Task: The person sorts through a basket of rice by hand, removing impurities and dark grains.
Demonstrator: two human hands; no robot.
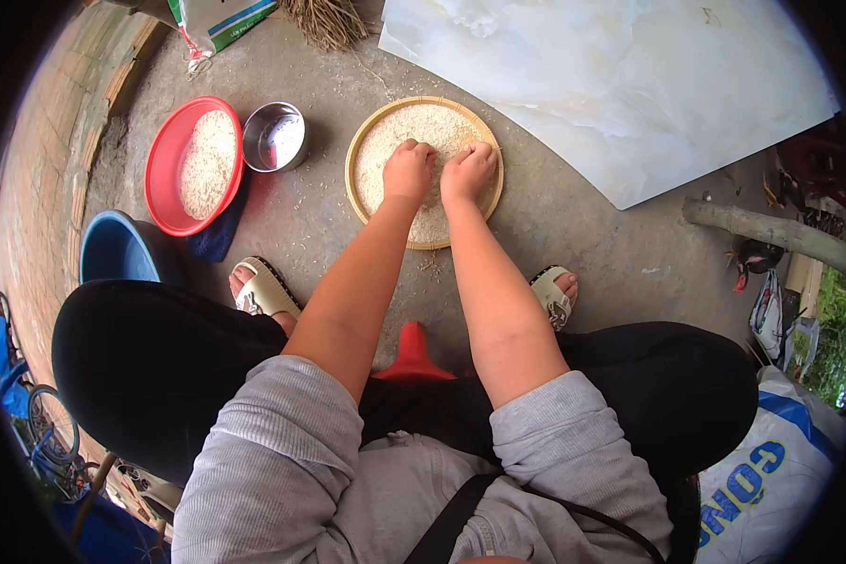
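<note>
A round, shallow winnowing basket (350, 179) with a tan rim lies on the ground in front of me, spread with pale rice grains (385, 139). Over its middle, my left hand (410, 171) is closed, its fingers curled in toward the rice. Just beside it, my right hand (470, 172) is closed in the same way, with a small gap between the two. Whatever the fingers pinch is too small or hidden to make out.
Left of the basket stand a metal pot (275, 137), a red basin (153, 174) holding rice, and a blue tub (113, 246). A large pale sheet (611, 85) lies at upper right, near a wooden pole (771, 229). A broom (327, 21) and a printed sack (221, 23) are at the top.
</note>
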